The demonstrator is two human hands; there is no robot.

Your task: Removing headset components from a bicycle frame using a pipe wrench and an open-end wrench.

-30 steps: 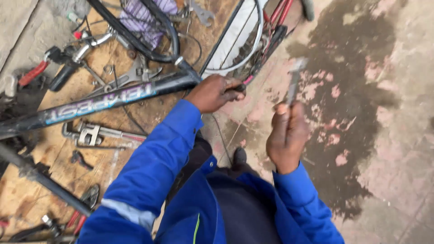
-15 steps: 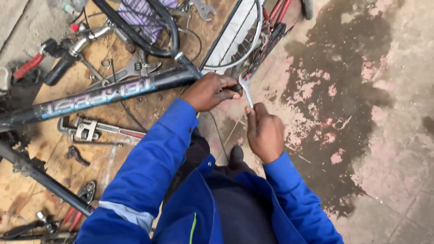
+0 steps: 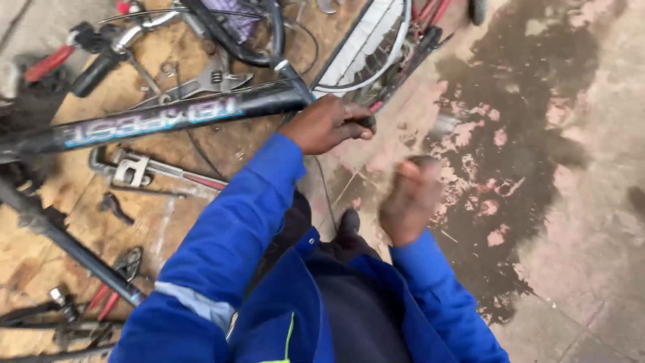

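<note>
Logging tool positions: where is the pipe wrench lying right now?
In the head view, the pipe wrench lies on the wooden board at left, just below the dark bicycle frame tube.

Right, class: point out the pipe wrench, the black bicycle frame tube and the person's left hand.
pipe wrench (image 3: 131, 168), head view, on its jaw end.
black bicycle frame tube (image 3: 154, 119), head view, mid-tube.
left hand (image 3: 332, 123), head view, back of the hand.

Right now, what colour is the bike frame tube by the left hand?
Black with pale blue lettering; head view, beside the left hand.
</note>
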